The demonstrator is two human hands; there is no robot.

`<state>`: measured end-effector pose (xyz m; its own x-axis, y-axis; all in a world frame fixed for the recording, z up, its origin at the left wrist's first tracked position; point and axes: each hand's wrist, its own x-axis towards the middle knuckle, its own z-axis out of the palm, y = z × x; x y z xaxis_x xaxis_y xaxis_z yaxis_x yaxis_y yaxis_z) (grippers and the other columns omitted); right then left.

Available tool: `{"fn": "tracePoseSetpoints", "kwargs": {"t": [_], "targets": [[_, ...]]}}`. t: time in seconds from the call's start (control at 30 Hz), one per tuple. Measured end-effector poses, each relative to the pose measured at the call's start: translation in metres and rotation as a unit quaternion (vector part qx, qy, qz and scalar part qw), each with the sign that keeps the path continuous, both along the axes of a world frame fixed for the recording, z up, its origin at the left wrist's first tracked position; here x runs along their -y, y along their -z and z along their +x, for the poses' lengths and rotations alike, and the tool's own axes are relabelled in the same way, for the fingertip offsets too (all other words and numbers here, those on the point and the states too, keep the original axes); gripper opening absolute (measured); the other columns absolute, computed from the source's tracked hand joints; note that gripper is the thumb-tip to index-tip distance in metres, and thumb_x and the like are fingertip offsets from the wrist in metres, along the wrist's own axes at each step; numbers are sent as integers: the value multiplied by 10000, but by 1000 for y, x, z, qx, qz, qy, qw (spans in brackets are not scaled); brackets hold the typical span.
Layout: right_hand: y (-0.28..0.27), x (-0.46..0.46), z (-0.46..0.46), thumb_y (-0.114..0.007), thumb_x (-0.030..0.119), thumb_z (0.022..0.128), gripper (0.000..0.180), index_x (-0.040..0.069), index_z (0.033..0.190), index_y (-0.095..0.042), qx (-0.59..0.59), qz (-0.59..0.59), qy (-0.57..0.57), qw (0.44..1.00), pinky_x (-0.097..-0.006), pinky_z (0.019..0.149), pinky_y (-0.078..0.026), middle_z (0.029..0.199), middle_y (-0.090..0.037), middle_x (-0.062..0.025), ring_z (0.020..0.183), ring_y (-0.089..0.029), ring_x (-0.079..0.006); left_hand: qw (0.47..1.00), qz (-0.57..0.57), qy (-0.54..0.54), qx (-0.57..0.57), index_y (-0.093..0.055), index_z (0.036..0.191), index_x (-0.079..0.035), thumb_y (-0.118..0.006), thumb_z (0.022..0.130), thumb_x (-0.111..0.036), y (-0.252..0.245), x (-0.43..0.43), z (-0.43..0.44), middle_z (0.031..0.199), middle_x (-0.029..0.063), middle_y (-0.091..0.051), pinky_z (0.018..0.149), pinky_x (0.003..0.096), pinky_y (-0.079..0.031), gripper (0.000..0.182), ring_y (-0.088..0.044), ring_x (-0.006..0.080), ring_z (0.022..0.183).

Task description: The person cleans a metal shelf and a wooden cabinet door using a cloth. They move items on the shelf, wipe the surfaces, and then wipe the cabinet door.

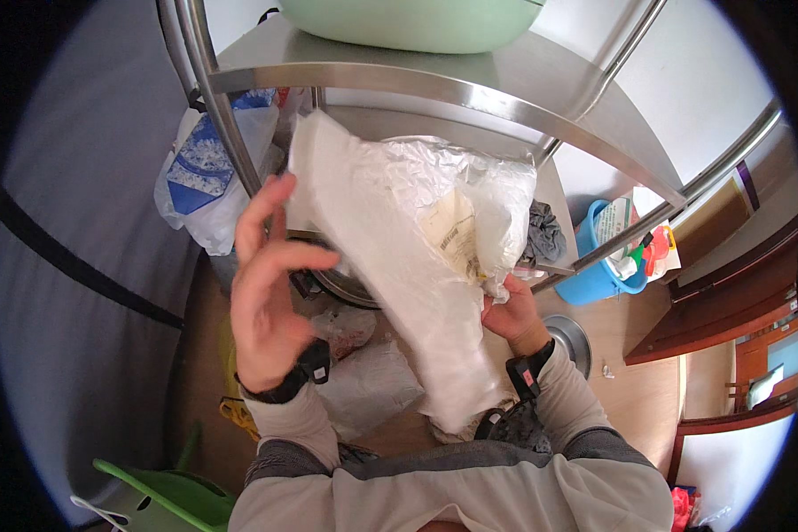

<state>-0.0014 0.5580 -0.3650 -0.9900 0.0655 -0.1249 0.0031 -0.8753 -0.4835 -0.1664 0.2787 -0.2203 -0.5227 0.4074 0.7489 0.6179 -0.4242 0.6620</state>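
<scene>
My right hand (511, 311) grips the lower corner of a crumpled, translucent white plastic bag (399, 259). The bag spreads in front of me, its left part hanging down in a long flat strip. A pale label (452, 233) bearing print lies on or under the film near its middle. My left hand (263, 286) is raised at the bag's left side, fingers apart, slightly blurred, with nothing in it. Black straps with small devices circle both wrists. Behind the bag is a metal rack (405, 76), its lower shelf partly hidden.
A green basin (412, 23) rests on the upper shelf. Stuffed plastic bags (219, 173) hang at left. Right of the rack are a blue bucket (572, 289) and a metal lid or bowl (575, 342). A white package (372, 389) lies on the floor; a green chair (173, 492) stands lower left.
</scene>
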Motion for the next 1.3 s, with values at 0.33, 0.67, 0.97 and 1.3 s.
{"fn": "tracePoseSetpoints", "kwargs": {"t": [0.33, 0.67, 0.97, 1.3], "targets": [[-5, 23, 4, -610, 156, 818, 429, 97, 1226, -495, 55, 109, -32, 992, -379, 912, -416, 1186, -559, -69, 1056, -539, -233, 885, 21, 280, 371, -17, 1439, -116, -773, 621, -494, 9, -13, 9, 1442, 197, -162, 934, 425, -405, 1177, -358, 328, 1249], [15, 34, 14, -739, 191, 742, 698, 27, 1319, -382, 22, 194, -126, 973, -353, 996, -353, 1245, -519, -76, 1147, -487, -206, 955, -251, -157, -17, -523, 929, -28, -623, 694, 24, 10, -23, 21, 1034, 120, -526, 826, 315, -417, 260, -513, 218, 962], [-4, 56, 22, -792, 400, 657, 1189, 41, 1422, 45, 57, 269, -76, 958, -395, 1003, -336, 1347, -340, -207, 1203, -408, -316, 922, -134, 321, 171, -417, 882, -68, -543, 848, -92, 31, -14, -4, 910, 115, -512, 732, 225, -393, 132, -492, 147, 811], [8, 66, 25, -741, 276, 747, 772, 41, 1350, -321, 12, 233, -67, 970, -365, 1013, -331, 1283, -473, -84, 1181, -447, -213, 872, -14, 407, 272, -380, 826, -118, -589, 817, -108, 53, -33, -7, 810, 118, -526, 745, 326, -450, 209, -555, 270, 891]]}}
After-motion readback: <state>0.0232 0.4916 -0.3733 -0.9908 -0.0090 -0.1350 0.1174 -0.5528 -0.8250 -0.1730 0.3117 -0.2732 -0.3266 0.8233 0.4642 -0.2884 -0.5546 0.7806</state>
